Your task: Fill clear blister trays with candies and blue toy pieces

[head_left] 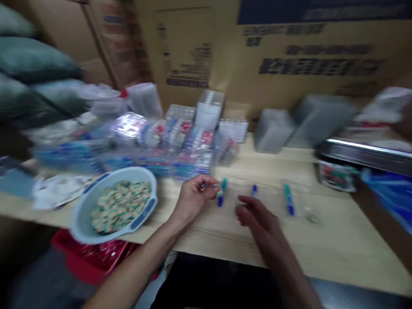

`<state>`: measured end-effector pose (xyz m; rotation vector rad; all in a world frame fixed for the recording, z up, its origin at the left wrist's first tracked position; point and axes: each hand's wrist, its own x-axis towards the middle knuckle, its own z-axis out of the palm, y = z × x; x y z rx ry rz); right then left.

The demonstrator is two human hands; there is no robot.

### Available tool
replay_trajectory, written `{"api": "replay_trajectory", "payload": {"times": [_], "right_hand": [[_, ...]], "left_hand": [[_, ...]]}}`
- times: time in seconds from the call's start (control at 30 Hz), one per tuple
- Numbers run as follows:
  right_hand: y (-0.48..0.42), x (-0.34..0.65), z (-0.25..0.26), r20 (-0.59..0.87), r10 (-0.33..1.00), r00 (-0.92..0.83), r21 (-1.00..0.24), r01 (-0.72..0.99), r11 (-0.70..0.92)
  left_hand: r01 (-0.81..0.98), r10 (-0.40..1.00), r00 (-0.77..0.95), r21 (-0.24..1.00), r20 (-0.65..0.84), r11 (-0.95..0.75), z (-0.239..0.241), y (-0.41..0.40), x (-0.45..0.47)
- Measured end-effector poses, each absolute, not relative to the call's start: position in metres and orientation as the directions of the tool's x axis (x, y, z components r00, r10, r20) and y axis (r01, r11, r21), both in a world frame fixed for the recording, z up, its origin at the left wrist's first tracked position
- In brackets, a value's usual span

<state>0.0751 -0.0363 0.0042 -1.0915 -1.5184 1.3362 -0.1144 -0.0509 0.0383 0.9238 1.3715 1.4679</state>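
My left hand (196,194) is closed, thumb and forefinger pinching a small cream-and-green piece (219,190). Just beyond those fingertips lies a teal-and-blue pen-like stick (220,200). Over the table's middle, my right hand (260,219) has its fingers bent inward, blurred by motion; a small greyish thing seems to sit at the fingertips, too smeared to name. Another blue-tipped stick (254,191) lies past this hand, partly covered by it. Further right is a third stick (289,200), teal and blue, with a small clear item (311,216) beside it.
A pale blue basin (152,207) full of cream-and-green pieces stands left, above a red tub (85,264). Clear packs (191,165) are piled along the back. Grey blocks (274,131) and a metal-edged tray (375,157) stand right. Large cardboard boxes (221,42) form the back wall.
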Motion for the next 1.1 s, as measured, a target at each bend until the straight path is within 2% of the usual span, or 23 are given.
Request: {"api": "replay_trajectory", "payload": {"times": [0.13, 0.23, 0.3, 0.37, 0.43, 0.47, 0.53, 0.63, 0.73, 0.87, 1.0, 1.1], "right_hand": [[-0.027, 0.083, 0.006, -0.006, 0.992, -0.129, -0.989, -0.146, -0.025], [-0.014, 0.109, 0.003, 0.009, 0.999, -0.039, -0.981, -0.196, 0.002], [-0.006, 0.145, 0.002, 0.045, 0.999, 0.016, -0.994, -0.101, 0.046], [0.006, 0.192, 0.002, 0.124, 0.988, 0.090, -0.979, 0.174, 0.107], [0.023, 0.239, 0.002, 0.215, 0.970, 0.109, -0.829, 0.546, 0.123], [0.032, 0.258, 0.003, 0.206, 0.976, 0.078, -0.724, 0.683, 0.098], [0.049, 0.287, 0.003, 0.106, 0.994, -0.006, -0.555, 0.829, 0.064], [0.064, 0.299, -0.002, -0.022, 0.995, -0.099, -0.482, 0.873, 0.076], [0.065, 0.291, -0.010, -0.049, 0.993, -0.110, -0.450, 0.890, 0.077], [0.061, 0.285, -0.016, -0.046, 0.997, -0.058, -0.408, 0.912, 0.035], [0.056, 0.291, -0.017, 0.024, 0.999, 0.029, -0.445, 0.896, -0.015], [0.049, 0.296, -0.025, 0.050, 0.992, 0.115, -0.484, 0.872, -0.077]], "left_hand": [[-0.080, 0.986, -0.167, 0.997, -0.007, -0.007, 0.027, -0.020, -0.047], [-0.052, 0.992, -0.126, 0.999, -0.002, -0.005, 0.022, -0.002, -0.021], [-0.063, 0.995, -0.091, 0.997, -0.046, 0.040, 0.020, 0.009, -0.009], [-0.074, 0.995, -0.057, 0.994, -0.080, 0.075, 0.016, 0.020, -0.001], [-0.041, 0.996, -0.035, 0.996, -0.081, 0.080, 0.013, 0.031, 0.006], [-0.005, 0.997, -0.031, 0.998, -0.069, 0.069, 0.012, 0.036, 0.010], [0.078, 0.999, -0.017, 0.996, -0.040, 0.041, 0.009, 0.044, 0.018], [0.149, 0.999, 0.037, 0.989, -0.021, 0.016, 0.005, 0.052, 0.033], [0.190, 0.995, 0.093, 0.982, -0.031, 0.013, 0.001, 0.059, 0.048], [0.335, 0.980, 0.193, 0.942, -0.049, -0.019, -0.001, 0.072, 0.072], [0.558, 0.957, 0.284, 0.821, -0.050, -0.123, 0.003, 0.086, 0.103], [0.639, 0.942, 0.326, 0.753, -0.079, -0.158, 0.004, 0.091, 0.125]]}}
